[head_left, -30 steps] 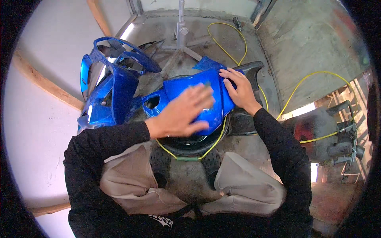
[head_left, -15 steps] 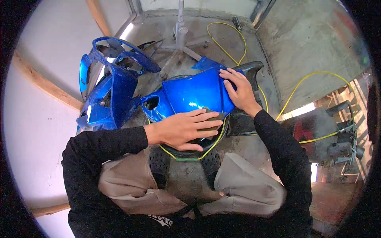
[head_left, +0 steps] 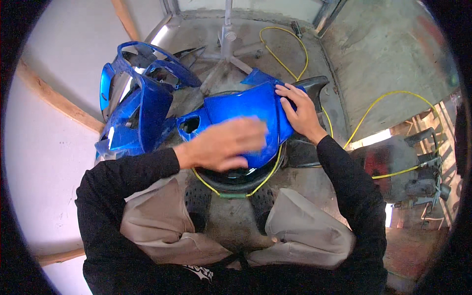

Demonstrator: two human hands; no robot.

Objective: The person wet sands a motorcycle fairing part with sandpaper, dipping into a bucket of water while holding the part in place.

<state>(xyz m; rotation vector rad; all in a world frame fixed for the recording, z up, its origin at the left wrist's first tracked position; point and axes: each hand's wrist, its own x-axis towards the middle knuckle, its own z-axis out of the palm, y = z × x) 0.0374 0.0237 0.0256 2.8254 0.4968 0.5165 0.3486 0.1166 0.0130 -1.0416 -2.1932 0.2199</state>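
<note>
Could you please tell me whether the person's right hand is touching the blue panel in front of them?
Touching. The head view shows the right hand lying flat on the blue panel, fingers spread over its upper right edge with no gap visible.

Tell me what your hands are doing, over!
Left hand flat, blurred, on blue fairing panel. Right hand open, pressing panel's far edge. Panel sits on black tyre; yellow hose loops around it.

No packages, labels, signs, screens.

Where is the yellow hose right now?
In the head view, the yellow hose loops across the floor behind the blue panel, then trails right toward the machine.
</note>
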